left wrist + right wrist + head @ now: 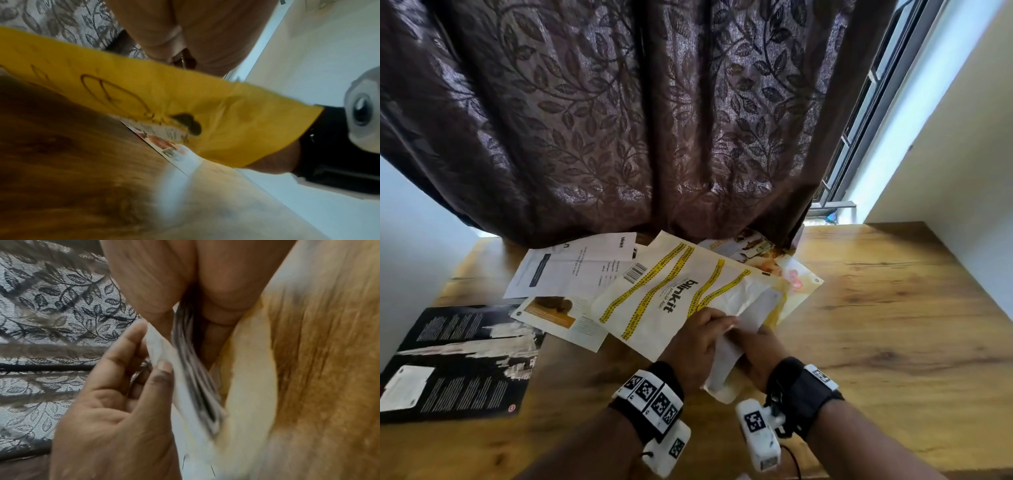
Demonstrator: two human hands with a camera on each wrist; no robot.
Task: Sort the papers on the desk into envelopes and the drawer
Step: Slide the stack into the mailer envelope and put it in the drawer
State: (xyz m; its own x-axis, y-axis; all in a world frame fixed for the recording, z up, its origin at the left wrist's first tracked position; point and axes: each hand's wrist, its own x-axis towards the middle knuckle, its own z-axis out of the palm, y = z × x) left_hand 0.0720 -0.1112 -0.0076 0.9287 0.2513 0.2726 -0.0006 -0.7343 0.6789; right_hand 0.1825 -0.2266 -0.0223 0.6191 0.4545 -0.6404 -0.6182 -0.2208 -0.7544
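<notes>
A cream "blinkit" envelope (664,301) with yellow tape stripes lies on the wooden desk (893,308), its mouth toward me. My left hand (698,339) pinches the upper lip of that mouth and lifts it. My right hand (756,353) grips a folded white paper (724,359) whose far end sits inside the mouth. In the right wrist view the left fingers (123,369) pinch the envelope's edge (160,353), beside the folded paper (195,378). The left wrist view shows the envelope's yellow underside (144,97) raised off the desk.
White receipts (575,270) and a brochure (561,318) lie left of the envelope. A dark magazine (458,359) sits at the desk's left edge, and a colourful flyer (794,277) pokes out behind the envelope. A brown leaf-patterned curtain (619,120) hangs at the back.
</notes>
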